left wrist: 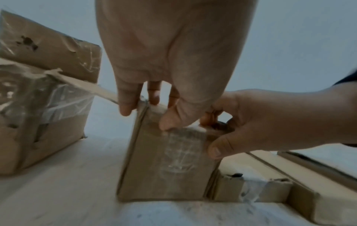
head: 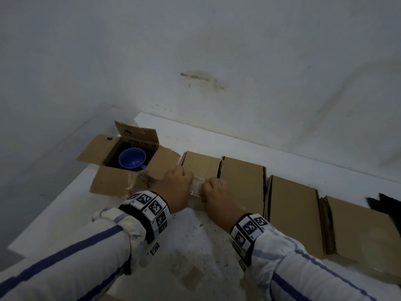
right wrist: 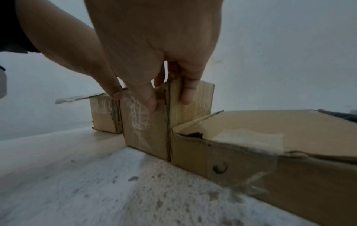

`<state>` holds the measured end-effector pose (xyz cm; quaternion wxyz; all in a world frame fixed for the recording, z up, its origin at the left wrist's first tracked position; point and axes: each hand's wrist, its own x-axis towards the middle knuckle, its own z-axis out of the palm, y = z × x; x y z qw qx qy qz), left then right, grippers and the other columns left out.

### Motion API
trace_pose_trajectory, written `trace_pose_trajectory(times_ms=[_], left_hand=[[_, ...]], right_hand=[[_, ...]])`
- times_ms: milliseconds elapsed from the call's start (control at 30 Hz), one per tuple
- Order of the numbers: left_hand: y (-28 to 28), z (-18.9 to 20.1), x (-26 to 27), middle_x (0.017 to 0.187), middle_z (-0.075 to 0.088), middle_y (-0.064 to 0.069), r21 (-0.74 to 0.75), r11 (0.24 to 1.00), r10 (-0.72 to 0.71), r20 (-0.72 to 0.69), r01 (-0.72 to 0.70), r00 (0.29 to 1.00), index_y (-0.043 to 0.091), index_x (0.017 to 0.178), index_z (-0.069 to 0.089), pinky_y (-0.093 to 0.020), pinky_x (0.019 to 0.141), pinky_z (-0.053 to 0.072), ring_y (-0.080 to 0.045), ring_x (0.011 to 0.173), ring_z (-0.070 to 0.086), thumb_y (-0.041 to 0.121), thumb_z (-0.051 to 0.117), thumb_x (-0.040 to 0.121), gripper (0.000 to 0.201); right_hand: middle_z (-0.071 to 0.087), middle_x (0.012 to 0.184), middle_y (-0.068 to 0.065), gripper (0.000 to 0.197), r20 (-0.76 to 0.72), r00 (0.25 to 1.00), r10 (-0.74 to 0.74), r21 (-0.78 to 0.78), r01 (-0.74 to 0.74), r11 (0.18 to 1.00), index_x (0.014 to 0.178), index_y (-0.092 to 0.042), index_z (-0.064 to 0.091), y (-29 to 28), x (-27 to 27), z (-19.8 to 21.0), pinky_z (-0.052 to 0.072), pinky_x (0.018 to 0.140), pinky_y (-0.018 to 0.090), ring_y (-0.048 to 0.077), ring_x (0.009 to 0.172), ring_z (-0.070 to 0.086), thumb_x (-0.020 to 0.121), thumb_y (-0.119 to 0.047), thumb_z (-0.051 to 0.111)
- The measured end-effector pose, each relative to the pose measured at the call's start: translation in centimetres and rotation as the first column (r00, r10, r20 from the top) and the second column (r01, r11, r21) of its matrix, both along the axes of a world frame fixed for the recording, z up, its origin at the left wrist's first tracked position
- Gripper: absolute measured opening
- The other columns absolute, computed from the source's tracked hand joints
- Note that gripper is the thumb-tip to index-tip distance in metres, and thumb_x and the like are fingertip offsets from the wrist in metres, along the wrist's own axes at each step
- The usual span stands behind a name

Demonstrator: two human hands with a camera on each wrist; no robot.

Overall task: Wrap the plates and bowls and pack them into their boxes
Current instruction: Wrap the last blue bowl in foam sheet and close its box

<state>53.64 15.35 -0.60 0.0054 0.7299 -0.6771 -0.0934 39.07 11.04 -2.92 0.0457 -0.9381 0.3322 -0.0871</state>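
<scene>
Head view: you have one open box point(head: 121, 157) at the table's point(head: 188, 242) far left with a blue bowl point(head: 132, 158) inside, unwrapped as far as I can see; four flat boxes lie in a row to its right. No plates show, so most of the packing looks left to do.
Head view, hands: your left hand point(head: 175, 183) and right hand point(head: 217, 190) sit side by side on the nearest flat box point(head: 200, 165).
Left wrist view: your left grip pinches the taped top edge of that box point(left wrist: 170, 165), thumb in front, fingers behind.
Right wrist view: your right hand point(right wrist: 154, 45) pinches the same edge, fingers curled over it.
</scene>
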Motion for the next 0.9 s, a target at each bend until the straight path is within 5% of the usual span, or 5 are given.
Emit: trace_pose_trajectory(times_ms=[200, 333, 433, 700, 900], left_hand=[[-2.8, 3.2, -5.7, 0.118, 0.050, -0.011, -0.107, 0.994, 0.001, 0.158, 0.016, 0.987, 0.012, 0.111, 0.052, -0.039, 0.091, 0.037, -0.030, 0.111, 0.045, 0.018, 0.036, 0.090, 0.027], [-6.1, 4.1, -13.3, 0.124, 0.051, -0.011, -0.046, 0.987, -0.152, 0.003, 0.152, 0.988, 0.011, 0.118, 0.054, -0.042, 0.100, 0.035, -0.031, 0.117, 0.045, 0.017, 0.042, 0.090, 0.031], [-7.8, 3.4, -20.7, 0.117, 0.054, -0.008, -0.002, 0.969, -0.241, -0.192, 0.246, 0.951, 0.013, 0.113, 0.055, -0.036, 0.088, 0.044, -0.029, 0.112, 0.052, 0.014, 0.043, 0.091, 0.025], [-11.1, 0.0, -39.9, 0.127, 0.053, -0.006, 0.130, 0.918, -0.296, -0.403, 0.374, 0.866, 0.018, 0.120, 0.056, -0.039, 0.098, 0.044, -0.027, 0.116, 0.051, 0.015, 0.051, 0.087, 0.033], [-12.4, -1.9, -46.9, 0.128, 0.047, -0.004, 0.074, 0.915, -0.355, -0.319, 0.396, 0.879, 0.018, 0.125, 0.052, -0.038, 0.100, 0.039, -0.028, 0.118, 0.042, 0.019, 0.048, 0.090, 0.035]], right_hand=[[0.059, 0.090, 0.012, 0.019, 0.199, 0.962, -0.184, 0.205, 0.143, 0.968, 0.084, -0.006, 0.066, -2.8, -5.0, 1.5, 0.044, 0.075, 0.035, 0.028, 0.087, 0.052, 0.084, -0.019, 0.051], [0.060, 0.089, 0.012, 0.009, 0.292, 0.874, -0.388, 0.260, 0.318, 0.912, 0.085, -0.005, 0.066, -4.4, -13.1, 3.3, 0.039, 0.079, 0.030, 0.029, 0.087, 0.056, 0.085, -0.008, 0.057], [0.062, 0.094, 0.009, 0.010, 0.277, 0.809, -0.518, 0.285, 0.446, 0.848, 0.090, -0.006, 0.067, -5.9, -20.8, 3.1, 0.027, 0.073, 0.018, 0.024, 0.094, 0.055, 0.086, -0.010, 0.059], [0.060, 0.102, 0.013, 0.016, 0.142, 0.486, -0.862, 0.390, 0.773, 0.500, 0.096, -0.007, 0.064, -8.6, -42.2, 0.5, 0.043, 0.082, 0.032, 0.030, 0.100, 0.054, 0.086, -0.010, 0.052], [0.029, 0.142, 0.011, 0.045, -0.261, 0.228, -0.938, 0.351, 0.928, 0.128, 0.134, -0.021, 0.037, -8.7, -49.4, -2.5, 0.034, 0.103, 0.047, 0.035, 0.126, 0.034, 0.090, -0.022, 0.046]])
